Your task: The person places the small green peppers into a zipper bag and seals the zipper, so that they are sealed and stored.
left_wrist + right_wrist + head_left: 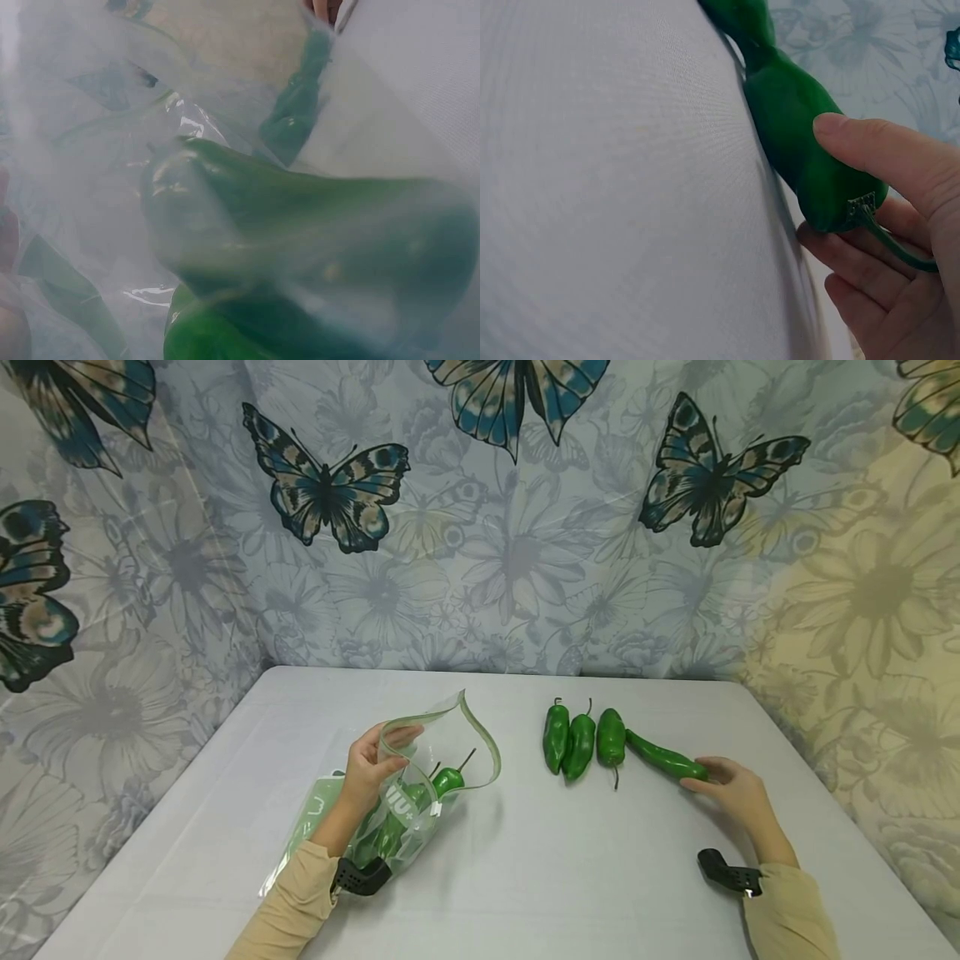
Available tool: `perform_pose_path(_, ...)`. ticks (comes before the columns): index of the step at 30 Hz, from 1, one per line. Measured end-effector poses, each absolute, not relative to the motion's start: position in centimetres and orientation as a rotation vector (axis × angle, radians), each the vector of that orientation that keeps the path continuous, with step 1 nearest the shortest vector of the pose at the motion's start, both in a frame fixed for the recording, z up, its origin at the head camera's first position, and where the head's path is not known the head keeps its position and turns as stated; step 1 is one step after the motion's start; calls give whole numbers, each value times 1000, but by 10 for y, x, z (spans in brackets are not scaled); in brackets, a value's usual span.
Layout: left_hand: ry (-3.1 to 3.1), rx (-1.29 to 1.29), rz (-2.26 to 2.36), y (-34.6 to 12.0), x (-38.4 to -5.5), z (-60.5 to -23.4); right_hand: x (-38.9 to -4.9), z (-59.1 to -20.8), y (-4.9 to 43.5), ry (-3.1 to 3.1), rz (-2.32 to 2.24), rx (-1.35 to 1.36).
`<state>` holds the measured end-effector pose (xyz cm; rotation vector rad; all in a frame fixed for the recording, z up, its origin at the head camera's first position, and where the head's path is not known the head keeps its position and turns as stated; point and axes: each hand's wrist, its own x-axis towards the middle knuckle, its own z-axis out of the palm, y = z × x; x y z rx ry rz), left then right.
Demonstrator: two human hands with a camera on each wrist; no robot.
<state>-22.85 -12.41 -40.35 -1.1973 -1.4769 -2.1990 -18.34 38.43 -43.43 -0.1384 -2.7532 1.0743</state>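
Observation:
My left hand (366, 770) pinches the rim of a clear plastic bag (491, 752) with a green-edged mouth, which gapes wide. Inside the bag lie long green peppers (448, 780), two stems pointing up at the mouth. Through the plastic in the left wrist view, a pepper (315, 225) fills much of the picture. At the right, my right hand (738, 789) grips another green pepper (663, 758) by its stem end, thumb on top and fingers beneath. Its curved stem runs toward the palm in the right wrist view, and its tip points left toward the other peppers.
Three green peppers (580, 747) lie side by side on the white table (570, 877), left of the held one. A flat green-and-clear packet (318, 802) lies under my left forearm. Butterfly-patterned cloth (517, 568) hangs behind and along both sides.

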Motion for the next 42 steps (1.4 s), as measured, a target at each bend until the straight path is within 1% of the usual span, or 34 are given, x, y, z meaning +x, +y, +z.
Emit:
perform_pose_path(11,-1477,-1195,-2204,-123,-229,-404,-184,-436,384,-2714,1072,-187)
perform_pose_path(33,-1486,-1173,-2213,-123,-227,-404,-184,-432,379,-2514,1033,-187)
perform_pose_path(42,-1495,-1168,-2207,-123,-227,-403,-184,-429,381,-2475,1206,-248)
